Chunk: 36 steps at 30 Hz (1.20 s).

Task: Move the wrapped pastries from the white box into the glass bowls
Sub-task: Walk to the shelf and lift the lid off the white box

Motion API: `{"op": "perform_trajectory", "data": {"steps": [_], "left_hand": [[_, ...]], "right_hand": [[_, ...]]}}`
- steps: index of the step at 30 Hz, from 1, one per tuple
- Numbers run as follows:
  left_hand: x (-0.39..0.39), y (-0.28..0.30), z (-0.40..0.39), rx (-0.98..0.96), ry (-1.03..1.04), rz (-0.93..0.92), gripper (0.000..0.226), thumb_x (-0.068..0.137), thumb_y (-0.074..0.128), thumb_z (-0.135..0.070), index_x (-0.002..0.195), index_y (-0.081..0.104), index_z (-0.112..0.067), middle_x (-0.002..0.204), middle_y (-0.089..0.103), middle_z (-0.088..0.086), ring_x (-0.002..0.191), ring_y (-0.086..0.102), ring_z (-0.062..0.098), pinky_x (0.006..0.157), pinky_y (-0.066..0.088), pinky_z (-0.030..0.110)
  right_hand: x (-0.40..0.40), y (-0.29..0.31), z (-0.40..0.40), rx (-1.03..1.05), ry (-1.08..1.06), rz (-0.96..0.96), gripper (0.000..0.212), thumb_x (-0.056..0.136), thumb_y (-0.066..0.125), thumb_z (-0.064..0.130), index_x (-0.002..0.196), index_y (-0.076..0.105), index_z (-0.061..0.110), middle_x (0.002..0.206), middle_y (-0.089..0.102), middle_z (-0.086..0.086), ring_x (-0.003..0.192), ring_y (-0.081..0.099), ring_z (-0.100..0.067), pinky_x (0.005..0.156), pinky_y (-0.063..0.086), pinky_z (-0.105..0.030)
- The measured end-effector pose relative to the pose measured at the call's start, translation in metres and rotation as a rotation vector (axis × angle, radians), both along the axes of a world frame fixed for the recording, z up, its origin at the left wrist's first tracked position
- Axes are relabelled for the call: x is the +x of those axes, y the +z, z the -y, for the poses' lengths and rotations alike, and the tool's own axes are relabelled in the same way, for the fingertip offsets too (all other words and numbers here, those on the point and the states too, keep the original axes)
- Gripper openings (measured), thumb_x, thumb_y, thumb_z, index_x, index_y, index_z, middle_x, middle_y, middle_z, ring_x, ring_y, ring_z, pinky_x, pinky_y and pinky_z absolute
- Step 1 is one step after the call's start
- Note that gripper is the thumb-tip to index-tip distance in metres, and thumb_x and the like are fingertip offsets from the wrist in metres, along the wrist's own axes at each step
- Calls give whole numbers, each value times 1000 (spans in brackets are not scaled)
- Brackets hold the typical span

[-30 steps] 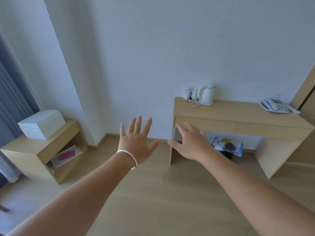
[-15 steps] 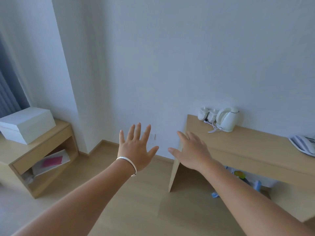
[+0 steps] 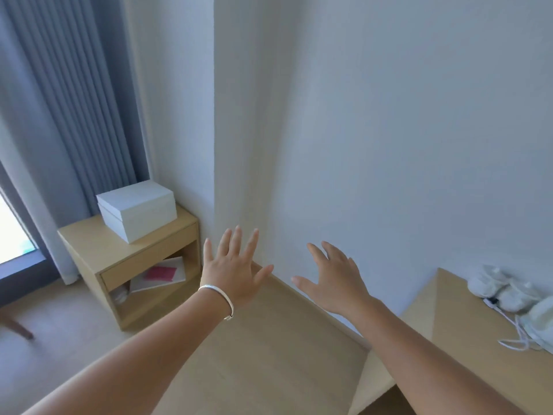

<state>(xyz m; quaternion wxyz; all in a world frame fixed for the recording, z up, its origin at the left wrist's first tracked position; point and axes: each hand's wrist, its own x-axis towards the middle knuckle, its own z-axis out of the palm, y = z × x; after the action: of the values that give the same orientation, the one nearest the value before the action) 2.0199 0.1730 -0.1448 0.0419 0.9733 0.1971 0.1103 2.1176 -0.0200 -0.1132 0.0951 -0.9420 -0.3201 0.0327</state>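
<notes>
A white box [image 3: 138, 209] with its lid on sits on a low wooden side table [image 3: 89, 244] in the corner at the left. My left hand [image 3: 235, 269], a silver bangle on its wrist, is stretched out in the air with fingers spread, to the right of the side table and holding nothing. My right hand [image 3: 333, 280] is held out beside it, fingers spread and empty too. No wrapped pastries or glass bowls are in view.
A wooden desk [image 3: 449, 339] at the lower right carries a white kettle [image 3: 541, 324], cups [image 3: 496, 290] and a cable. The side table's open shelf holds papers with a red booklet [image 3: 160, 274]. Grey curtains [image 3: 59, 115] hang at the left. A wall corner [image 3: 214, 145] juts out ahead.
The view has swung left: the white box and side table moved toward the middle, the desk slid to the right edge and the curtains came into view. Both hands stay outstretched and empty.
</notes>
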Motion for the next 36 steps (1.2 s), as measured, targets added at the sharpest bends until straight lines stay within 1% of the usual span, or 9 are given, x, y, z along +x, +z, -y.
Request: {"op": "perform_trajectory", "data": {"steps": [6, 9, 13, 17, 22, 26, 32, 36], "left_hand": [[12, -13, -102, 8, 274, 4, 78, 83, 7, -73, 148, -10, -34, 161, -4, 3, 146, -9, 23, 114, -5, 56], [21, -13, -145, 19, 425, -22, 76, 86, 11, -73, 147, -13, -35, 161, -6, 4, 146, -10, 25, 114, -6, 56], [34, -9, -184, 32, 587, -45, 77, 83, 4, -74, 146, -20, -36, 160, -8, 3, 145, -14, 24, 113, -9, 55], [50, -8, -224, 25, 720, -51, 78, 84, 7, -75, 146, -17, -36, 160, -8, 3, 145, -13, 24, 112, -10, 55], [66, -14, -269, 25, 810, -61, 78, 83, 8, -76, 145, -19, -36, 160, -8, 2, 145, -12, 25, 112, -9, 56], [84, -28, -318, -5, 831, -78, 80, 82, 9, -77, 145, -18, -37, 161, -7, 2, 146, -11, 24, 112, -8, 56], [113, -49, -424, -58, 811, -73, 80, 83, 11, -76, 147, -15, -36, 161, -5, 3, 146, -9, 24, 114, -4, 57], [130, -57, -499, -78, 781, -56, 79, 84, 9, -76, 146, -16, -35, 161, -7, 2, 146, -11, 24, 114, -4, 56]], "right_hand": [[65, -17, -143, 46, 275, -8, 84, 83, 41, 71, 151, 13, 30, 160, 10, -7, 146, 4, -19, 116, 9, -48], [95, -18, -204, 60, 403, -30, 85, 83, 41, 71, 152, 12, 30, 161, 8, -6, 147, 4, -20, 117, 10, -49], [129, -15, -268, 76, 554, -35, 83, 84, 41, 71, 151, 13, 30, 160, 9, -6, 146, 5, -21, 117, 10, -48], [160, -14, -328, 86, 679, -11, 82, 85, 41, 70, 151, 13, 31, 160, 12, -6, 146, 7, -21, 117, 12, -49], [180, -19, -390, 53, 766, -9, 82, 85, 41, 70, 151, 12, 31, 160, 13, -5, 146, 8, -22, 117, 13, -51], [196, -32, -448, 27, 811, -18, 81, 85, 41, 70, 151, 12, 31, 160, 13, -5, 146, 9, -23, 117, 13, -51], [224, -49, -552, -1, 810, -14, 79, 86, 42, 68, 150, 14, 30, 159, 15, -5, 146, 11, -22, 116, 15, -51], [239, -54, -622, 15, 785, -11, 76, 87, 44, 65, 150, 17, 30, 159, 17, -4, 146, 11, -21, 117, 15, -50]]}}
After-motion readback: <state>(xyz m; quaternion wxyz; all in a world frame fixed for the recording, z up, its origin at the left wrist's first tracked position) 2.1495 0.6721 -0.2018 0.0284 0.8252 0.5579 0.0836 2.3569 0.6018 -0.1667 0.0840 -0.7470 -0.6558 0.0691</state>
